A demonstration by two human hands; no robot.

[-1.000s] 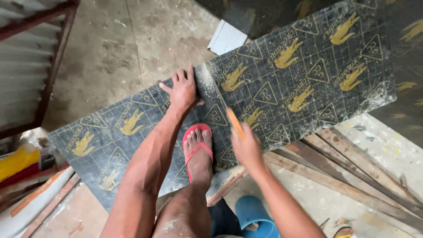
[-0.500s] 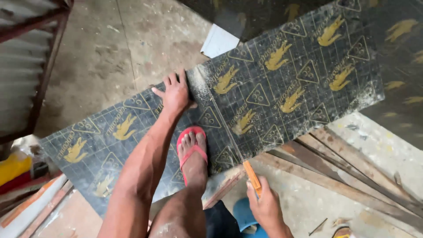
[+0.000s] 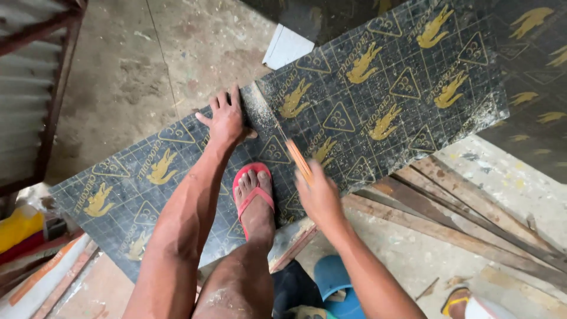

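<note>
A long black board (image 3: 378, 100) printed with yellow figures and triangles lies slanted across the floor on wooden supports. My left hand (image 3: 226, 118) presses flat on its far edge, fingers spread, beside a dusty cut line. My right hand (image 3: 319, 198) grips the wooden handle of a hand saw (image 3: 297, 156), whose thin blade runs up along the cut line. My foot in a red flip-flop (image 3: 254, 192) stands on the board between the two hands.
Several wooden planks (image 3: 472, 218) lie under and to the right of the board. A white sheet (image 3: 286, 47) rests on the concrete floor beyond it. A corrugated metal panel in a rusty frame (image 3: 35, 88) stands left. A blue object (image 3: 333, 283) sits by my leg.
My right hand pulled the saw back toward me, then pushed it forward along the cut again. My left hand and foot stayed pressed on the board.
</note>
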